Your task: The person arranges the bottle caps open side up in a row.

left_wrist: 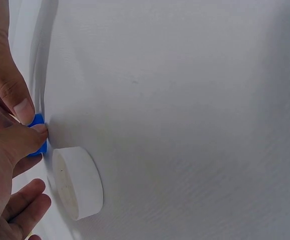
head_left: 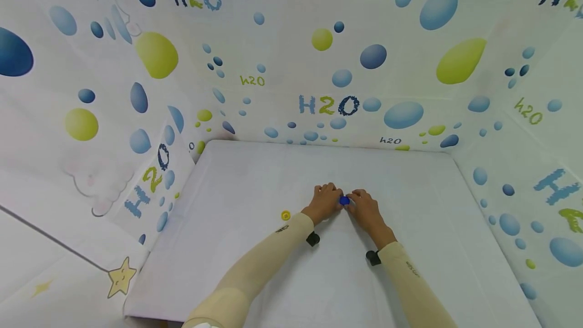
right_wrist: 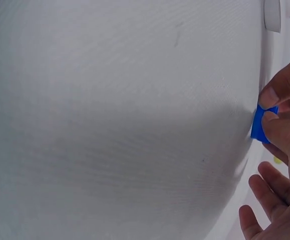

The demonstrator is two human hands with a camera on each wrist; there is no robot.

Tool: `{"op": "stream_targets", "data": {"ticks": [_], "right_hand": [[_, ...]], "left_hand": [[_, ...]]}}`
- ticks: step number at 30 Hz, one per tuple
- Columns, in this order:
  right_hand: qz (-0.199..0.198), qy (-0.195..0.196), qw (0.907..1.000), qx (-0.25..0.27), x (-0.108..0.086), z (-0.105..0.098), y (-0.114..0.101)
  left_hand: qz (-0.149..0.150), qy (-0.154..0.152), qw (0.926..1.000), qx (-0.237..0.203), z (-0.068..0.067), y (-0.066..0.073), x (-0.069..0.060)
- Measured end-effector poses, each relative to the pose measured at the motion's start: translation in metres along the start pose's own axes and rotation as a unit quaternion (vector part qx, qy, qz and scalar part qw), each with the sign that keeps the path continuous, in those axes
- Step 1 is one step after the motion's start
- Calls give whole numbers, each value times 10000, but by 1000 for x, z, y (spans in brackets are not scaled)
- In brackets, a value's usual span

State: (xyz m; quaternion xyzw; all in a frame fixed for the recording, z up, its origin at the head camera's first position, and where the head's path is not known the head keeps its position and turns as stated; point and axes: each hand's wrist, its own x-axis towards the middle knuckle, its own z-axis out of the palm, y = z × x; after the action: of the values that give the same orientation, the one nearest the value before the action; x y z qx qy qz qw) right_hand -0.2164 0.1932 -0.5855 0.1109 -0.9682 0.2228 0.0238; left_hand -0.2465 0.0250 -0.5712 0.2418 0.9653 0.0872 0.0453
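Note:
A small blue round piece (head_left: 344,200), of a kind I cannot tell, is between both hands over the white table. My left hand (head_left: 325,202) pinches its left side between thumb and fingers. On the other side, the thumb and fingers of my right hand (head_left: 364,210) pinch it too. Both wrist views show the blue piece (right_wrist: 261,125) partly covered by the thumbs. The other fingers of each hand are off it. Close by the left hand, a short white cylinder (left_wrist: 87,182) with a beige face stands on the table.
A small yellow ring-shaped piece (head_left: 285,215) lies on the table to the left of my left hand. The white-covered table (head_left: 237,181) is bordered at the back and sides by printed cloth walls (head_left: 282,29).

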Motion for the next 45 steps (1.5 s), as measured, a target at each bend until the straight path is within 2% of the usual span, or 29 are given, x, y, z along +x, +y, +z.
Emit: {"op": "stream_targets", "data": {"ticks": [16, 24, 33, 40, 45], "right_hand": [[-88, -34, 9999, 87, -5, -1, -4], [-279, 80, 9996, 74, -7, -5, -5], [-390, 299, 9981, 365, -10, -11, -8], [-153, 168, 9984, 515, -11, -14, -11], [158, -85, 9982, 570, -14, -17, -15]], "left_hand": [[123, 97, 9999, 74, 2, 0, -4], [90, 129, 9998, 107, 0, 1, -8], [159, 450, 9988, 101, 0, 1, -16], [177, 787, 9967, -39, -1, -1, -25], [175, 849, 9961, -164, -4, 0, -29]]}}
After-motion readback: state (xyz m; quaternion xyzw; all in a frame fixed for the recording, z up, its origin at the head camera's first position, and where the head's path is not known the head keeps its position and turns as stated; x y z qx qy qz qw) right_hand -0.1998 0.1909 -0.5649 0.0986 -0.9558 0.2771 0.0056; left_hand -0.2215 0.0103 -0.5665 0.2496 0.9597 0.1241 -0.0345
